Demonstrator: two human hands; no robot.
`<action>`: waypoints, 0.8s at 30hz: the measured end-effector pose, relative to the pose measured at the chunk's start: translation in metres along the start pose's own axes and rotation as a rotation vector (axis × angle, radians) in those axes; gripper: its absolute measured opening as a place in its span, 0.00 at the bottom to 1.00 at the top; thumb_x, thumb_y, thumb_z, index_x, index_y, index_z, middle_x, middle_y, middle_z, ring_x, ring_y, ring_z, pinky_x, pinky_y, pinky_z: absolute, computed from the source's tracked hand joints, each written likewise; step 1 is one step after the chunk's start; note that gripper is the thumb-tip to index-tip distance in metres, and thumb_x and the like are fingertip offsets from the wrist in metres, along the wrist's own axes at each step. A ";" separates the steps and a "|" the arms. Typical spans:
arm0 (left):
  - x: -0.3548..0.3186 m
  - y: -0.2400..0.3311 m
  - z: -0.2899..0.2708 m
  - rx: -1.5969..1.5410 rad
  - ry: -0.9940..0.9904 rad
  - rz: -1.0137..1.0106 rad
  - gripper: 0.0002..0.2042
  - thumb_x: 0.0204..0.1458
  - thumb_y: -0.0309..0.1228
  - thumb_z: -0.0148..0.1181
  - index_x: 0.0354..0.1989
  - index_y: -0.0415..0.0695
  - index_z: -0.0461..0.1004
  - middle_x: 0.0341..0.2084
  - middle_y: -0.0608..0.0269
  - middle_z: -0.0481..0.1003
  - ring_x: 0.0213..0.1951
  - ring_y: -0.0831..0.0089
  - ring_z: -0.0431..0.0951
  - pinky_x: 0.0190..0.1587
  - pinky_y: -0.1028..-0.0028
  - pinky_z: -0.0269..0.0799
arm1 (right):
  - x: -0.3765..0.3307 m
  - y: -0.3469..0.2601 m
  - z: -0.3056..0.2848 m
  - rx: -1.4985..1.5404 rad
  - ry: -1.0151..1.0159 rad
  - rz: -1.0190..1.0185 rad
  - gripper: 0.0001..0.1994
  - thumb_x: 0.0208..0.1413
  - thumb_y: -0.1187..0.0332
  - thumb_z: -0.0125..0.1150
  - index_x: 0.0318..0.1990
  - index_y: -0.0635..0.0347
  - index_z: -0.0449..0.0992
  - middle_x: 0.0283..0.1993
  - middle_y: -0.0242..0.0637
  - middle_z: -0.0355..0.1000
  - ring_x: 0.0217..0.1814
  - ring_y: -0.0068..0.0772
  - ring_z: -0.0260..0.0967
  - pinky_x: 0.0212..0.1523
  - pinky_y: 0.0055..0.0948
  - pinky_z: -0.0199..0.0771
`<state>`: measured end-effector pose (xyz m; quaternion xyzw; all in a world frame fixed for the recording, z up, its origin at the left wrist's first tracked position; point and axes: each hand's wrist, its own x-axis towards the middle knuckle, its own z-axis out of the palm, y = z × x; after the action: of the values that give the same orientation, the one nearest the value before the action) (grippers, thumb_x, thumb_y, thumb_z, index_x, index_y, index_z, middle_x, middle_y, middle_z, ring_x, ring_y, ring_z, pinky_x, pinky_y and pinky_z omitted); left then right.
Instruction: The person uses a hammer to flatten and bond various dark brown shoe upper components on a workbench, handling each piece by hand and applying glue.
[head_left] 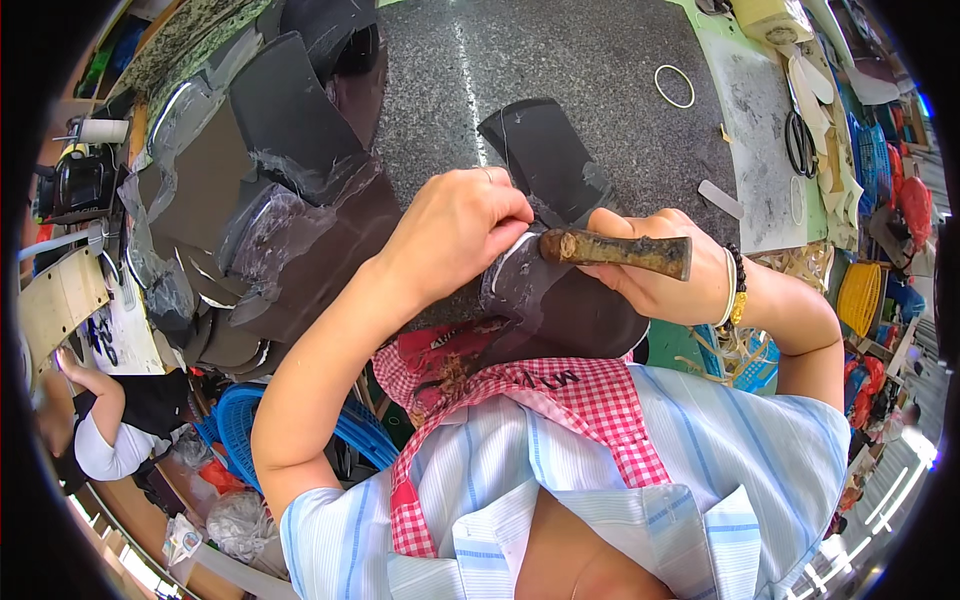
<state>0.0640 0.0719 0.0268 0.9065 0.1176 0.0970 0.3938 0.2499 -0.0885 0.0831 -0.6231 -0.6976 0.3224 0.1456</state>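
My right hand [660,290] is closed round a hammer, whose worn, brownish head [625,253] lies across the top of the fist; its handle is hidden by my fingers. Just left of it my left hand [465,225] pinches the edge of a dark leather piece [590,312] with a pale strip along its curved edge. That piece rests at the near edge of the speckled stone slab [600,60], close against my checked apron [590,395]. Beyond both hands lies a black panel [545,150] with a loose thread on it.
Stacked dark pieces [290,230] cover the slab's left side. A pale ring [674,87], a small flat strip [720,199] and black-handled scissors [801,143] lie to the right. A blue basket [240,420] stands below left, near another person [120,425].
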 end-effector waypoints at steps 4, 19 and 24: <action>-0.013 -0.004 0.006 0.351 0.139 0.246 0.07 0.43 0.27 0.68 0.32 0.47 0.82 0.28 0.68 0.76 0.32 0.68 0.77 0.33 0.69 0.72 | 0.006 0.012 -0.006 0.035 0.012 -0.138 0.10 0.60 0.66 0.58 0.47 0.58 0.75 0.33 0.44 0.73 0.31 0.52 0.74 0.30 0.43 0.74; -0.022 -0.006 0.016 0.349 0.241 0.256 0.10 0.41 0.28 0.69 0.35 0.47 0.81 0.29 0.70 0.75 0.33 0.69 0.76 0.35 0.69 0.74 | 0.024 0.007 -0.017 -0.103 -0.021 -0.092 0.10 0.60 0.64 0.60 0.42 0.58 0.70 0.21 0.46 0.69 0.25 0.57 0.71 0.25 0.48 0.71; -0.033 0.006 0.024 0.213 0.389 0.054 0.10 0.42 0.26 0.70 0.35 0.45 0.82 0.31 0.67 0.76 0.35 0.66 0.76 0.38 0.68 0.74 | 0.023 0.001 -0.014 -0.074 -0.047 -0.030 0.10 0.59 0.64 0.60 0.42 0.58 0.70 0.21 0.46 0.69 0.25 0.58 0.71 0.25 0.49 0.71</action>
<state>0.0395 0.0417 0.0126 0.9099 0.1768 0.2676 0.2632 0.2552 -0.0631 0.0880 -0.6100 -0.7215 0.3086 0.1106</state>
